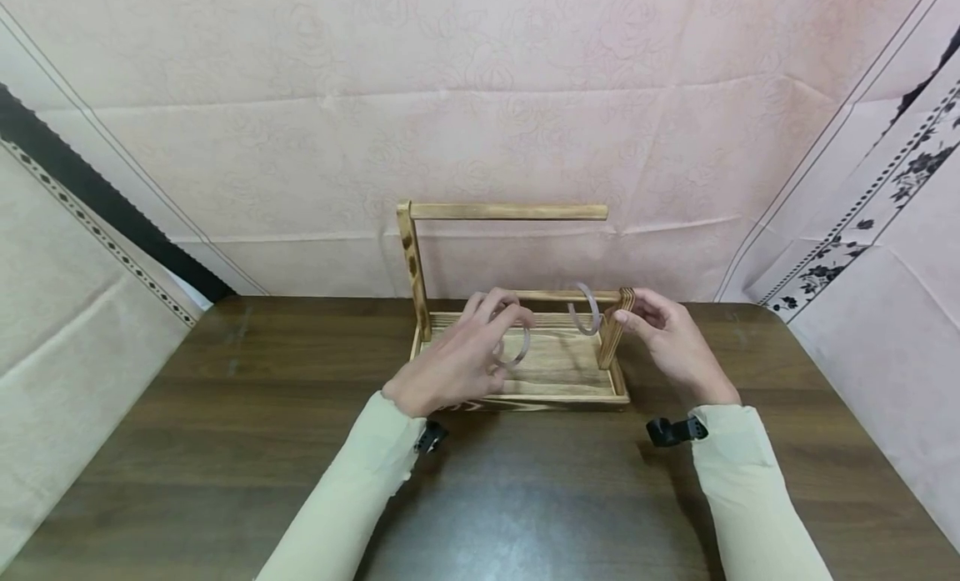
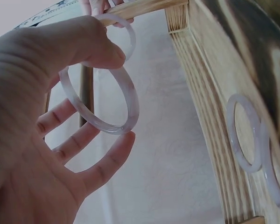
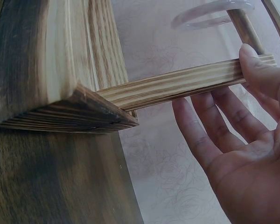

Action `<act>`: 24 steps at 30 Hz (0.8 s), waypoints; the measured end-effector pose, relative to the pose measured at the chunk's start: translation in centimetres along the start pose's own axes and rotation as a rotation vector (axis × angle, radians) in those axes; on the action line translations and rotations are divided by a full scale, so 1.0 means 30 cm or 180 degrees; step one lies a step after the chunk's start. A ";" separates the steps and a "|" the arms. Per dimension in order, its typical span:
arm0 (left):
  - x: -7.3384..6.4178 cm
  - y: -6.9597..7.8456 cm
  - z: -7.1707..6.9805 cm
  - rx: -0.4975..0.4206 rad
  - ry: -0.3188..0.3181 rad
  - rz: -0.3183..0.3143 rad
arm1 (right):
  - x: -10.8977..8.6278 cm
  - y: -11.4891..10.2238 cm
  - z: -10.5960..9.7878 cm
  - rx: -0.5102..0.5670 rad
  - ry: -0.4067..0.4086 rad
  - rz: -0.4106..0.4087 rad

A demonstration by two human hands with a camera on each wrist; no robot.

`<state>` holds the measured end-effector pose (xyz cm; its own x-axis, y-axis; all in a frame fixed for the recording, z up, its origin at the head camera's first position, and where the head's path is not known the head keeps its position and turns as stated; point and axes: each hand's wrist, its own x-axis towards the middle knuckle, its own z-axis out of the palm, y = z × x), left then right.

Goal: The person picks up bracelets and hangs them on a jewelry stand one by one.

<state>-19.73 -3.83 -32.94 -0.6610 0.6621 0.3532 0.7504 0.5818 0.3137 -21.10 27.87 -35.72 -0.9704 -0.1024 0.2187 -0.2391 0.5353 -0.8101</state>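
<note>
My left hand [image 1: 457, 356] pinches a pale lilac bangle [image 2: 131, 93] between thumb and fingers, above the tray of a wooden display stand [image 1: 555, 399]. My right hand [image 1: 671, 335] grips the top of the stand's short right post [image 3: 177, 84], thumb on one side and fingers on the other. Around the lower bar [image 1: 547, 296], close to that post, hangs another bangle [image 1: 597, 314]. Two more bangles [image 2: 255, 163] rest in the tray in the left wrist view; from the head view they cannot be made out behind the left hand.
A tall left post [image 1: 412, 268] carries the upper bar [image 1: 510, 212], whose right end is free. The stand is near the back edge of the brown wooden table [image 1: 300, 414]. Pale patterned cloth [image 1: 480, 131] hangs behind. Black wrist cameras [image 1: 675, 432] are worn on both wrists.
</note>
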 end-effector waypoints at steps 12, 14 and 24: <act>0.001 -0.025 -0.017 0.0074 0.0242 0.0036 | 0.002 -0.005 -0.002 0.0052 0.0008 -0.0057; 0.003 -0.029 -0.019 0.0093 0.0273 0.0028 | 0.001 -0.008 -0.003 0.0097 0.0007 -0.0065; 0.009 -0.052 -0.010 0.0020 0.0434 0.0022 | -0.004 -0.006 0.001 0.0178 -0.0038 -0.0087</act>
<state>-21.09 -4.71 -33.07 -0.6497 0.5959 0.4721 0.7546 0.5807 0.3055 -20.94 27.77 -35.59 -0.9638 -0.1265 0.2348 -0.2666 0.4845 -0.8332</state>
